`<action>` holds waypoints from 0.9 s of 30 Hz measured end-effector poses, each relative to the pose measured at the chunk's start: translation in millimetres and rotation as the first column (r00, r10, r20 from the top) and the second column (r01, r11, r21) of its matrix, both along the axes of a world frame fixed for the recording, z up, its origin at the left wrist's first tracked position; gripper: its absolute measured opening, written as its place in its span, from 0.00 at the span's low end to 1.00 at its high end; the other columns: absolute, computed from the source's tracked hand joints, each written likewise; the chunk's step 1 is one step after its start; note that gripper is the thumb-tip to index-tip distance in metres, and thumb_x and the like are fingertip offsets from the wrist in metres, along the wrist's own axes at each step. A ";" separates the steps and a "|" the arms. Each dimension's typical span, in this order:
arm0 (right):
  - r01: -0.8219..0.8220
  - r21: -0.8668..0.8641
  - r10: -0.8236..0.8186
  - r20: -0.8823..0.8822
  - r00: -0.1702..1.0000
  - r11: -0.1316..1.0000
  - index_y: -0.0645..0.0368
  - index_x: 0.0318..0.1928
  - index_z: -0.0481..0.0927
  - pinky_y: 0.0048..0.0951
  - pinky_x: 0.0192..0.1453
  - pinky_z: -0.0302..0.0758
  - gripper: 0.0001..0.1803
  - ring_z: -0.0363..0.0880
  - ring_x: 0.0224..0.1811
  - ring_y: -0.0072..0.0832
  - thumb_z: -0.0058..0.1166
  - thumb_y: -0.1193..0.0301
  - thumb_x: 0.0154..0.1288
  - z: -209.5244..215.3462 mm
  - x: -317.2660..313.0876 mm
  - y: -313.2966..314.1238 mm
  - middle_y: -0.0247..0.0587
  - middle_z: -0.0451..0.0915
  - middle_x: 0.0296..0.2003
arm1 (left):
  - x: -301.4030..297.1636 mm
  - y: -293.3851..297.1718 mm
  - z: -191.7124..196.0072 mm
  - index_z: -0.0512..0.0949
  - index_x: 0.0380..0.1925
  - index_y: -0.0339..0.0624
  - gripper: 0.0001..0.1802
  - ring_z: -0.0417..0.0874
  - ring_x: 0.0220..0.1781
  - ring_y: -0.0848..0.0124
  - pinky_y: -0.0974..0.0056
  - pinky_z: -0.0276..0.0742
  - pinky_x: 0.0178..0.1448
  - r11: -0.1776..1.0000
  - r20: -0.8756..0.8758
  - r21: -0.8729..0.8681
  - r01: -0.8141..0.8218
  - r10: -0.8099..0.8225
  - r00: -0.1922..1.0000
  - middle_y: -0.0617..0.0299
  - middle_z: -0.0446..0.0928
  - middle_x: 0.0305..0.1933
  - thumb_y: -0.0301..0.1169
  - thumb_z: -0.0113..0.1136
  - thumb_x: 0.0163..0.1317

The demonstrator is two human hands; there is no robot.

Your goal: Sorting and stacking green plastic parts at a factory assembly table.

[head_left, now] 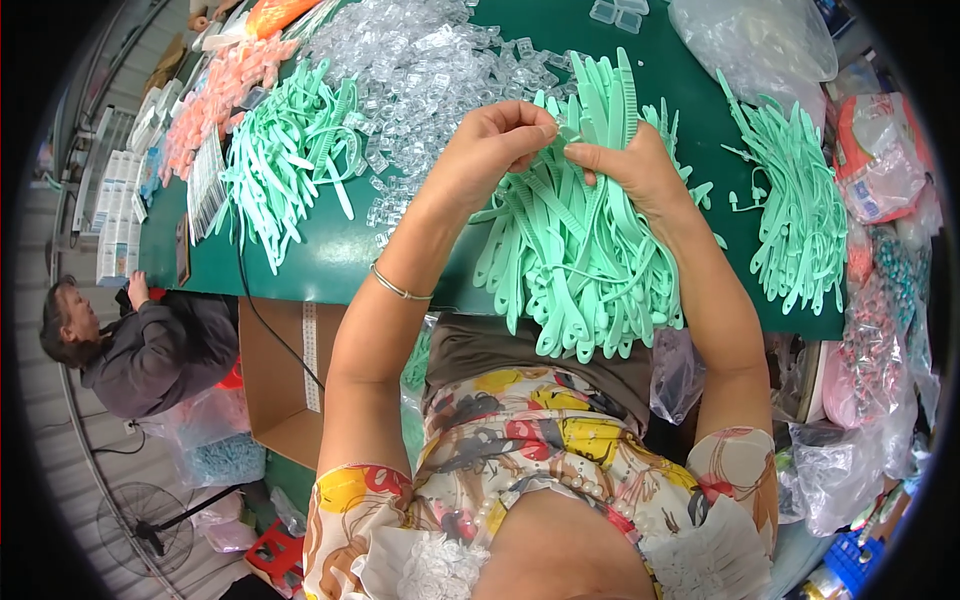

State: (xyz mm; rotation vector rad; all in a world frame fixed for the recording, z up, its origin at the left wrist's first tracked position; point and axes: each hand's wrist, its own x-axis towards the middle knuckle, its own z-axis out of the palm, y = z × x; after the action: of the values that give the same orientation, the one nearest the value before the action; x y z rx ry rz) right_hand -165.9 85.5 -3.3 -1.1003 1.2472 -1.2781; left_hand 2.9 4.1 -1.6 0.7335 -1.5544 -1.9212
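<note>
My left hand (492, 148) and my right hand (630, 168) meet above a green table (330, 262). Both pinch one mint-green plastic strap (600, 100) at its end, with what looks like a small clear clip between the fingertips. A large heap of the same mint-green straps (585, 260) lies under my hands and hangs over the table's near edge. A spread of small clear plastic clips (420, 70) lies just beyond my left hand. A thin metal bangle (398, 290) circles my left wrist.
More green straps lie in piles at left (290, 150) and right (800, 220). Pink plastic parts (215, 100) sit far left. Clear bags (750, 35) and packets crowd the right edge. An open cardboard box (280, 380) stands below the table. Another person (130, 345) sits lower left beside a fan (140, 520).
</note>
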 end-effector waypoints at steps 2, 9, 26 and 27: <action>0.003 -0.002 -0.003 0.006 1.000 1.000 0.60 0.36 0.76 0.20 0.29 0.68 0.13 0.70 0.23 0.18 0.63 0.70 0.50 -1.3 -0.5 0.1 0.31 0.75 0.27 | -0.8 1.2 0.5 0.77 0.33 0.37 0.07 0.63 0.24 0.84 0.77 0.57 0.28 0.995 0.059 -0.095 -0.021 0.026 0.998 0.72 0.71 0.26 0.29 0.58 0.57; 0.005 -0.004 -0.005 0.028 1.000 1.000 0.62 0.34 0.79 0.20 0.31 0.70 0.13 0.73 0.25 0.17 0.65 0.70 0.48 -4.1 -2.8 -0.7 0.32 0.79 0.28 | -1.5 3.8 1.0 0.76 0.33 0.37 0.08 0.62 0.24 0.84 0.77 0.55 0.27 0.994 0.038 -0.093 -0.048 0.052 0.998 0.73 0.70 0.26 0.30 0.58 0.57; -0.007 -0.013 0.007 0.028 1.000 1.000 0.61 0.36 0.77 0.20 0.29 0.69 0.13 0.71 0.24 0.17 0.63 0.71 0.49 -2.2 0.1 -0.2 0.31 0.77 0.27 | -0.9 4.9 -2.3 0.75 0.33 0.37 0.07 0.62 0.24 0.84 0.77 0.55 0.28 0.986 0.059 -0.159 -0.041 0.051 0.997 0.72 0.69 0.26 0.30 0.58 0.58; -0.009 -0.003 0.009 0.012 1.000 1.000 0.60 0.36 0.76 0.20 0.29 0.67 0.13 0.69 0.23 0.17 0.62 0.70 0.50 -1.7 0.8 -0.1 0.30 0.75 0.26 | 0.3 4.5 -2.0 0.75 0.33 0.37 0.07 0.62 0.24 0.84 0.77 0.55 0.28 0.986 0.059 -0.159 -0.041 0.051 0.997 0.72 0.69 0.26 0.30 0.58 0.58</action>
State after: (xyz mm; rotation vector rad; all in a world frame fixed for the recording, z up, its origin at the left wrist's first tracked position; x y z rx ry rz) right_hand -165.1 85.4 -5.0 -1.0979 1.2304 -1.2788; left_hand 3.2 8.6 -3.6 0.7600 -1.6910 -1.7337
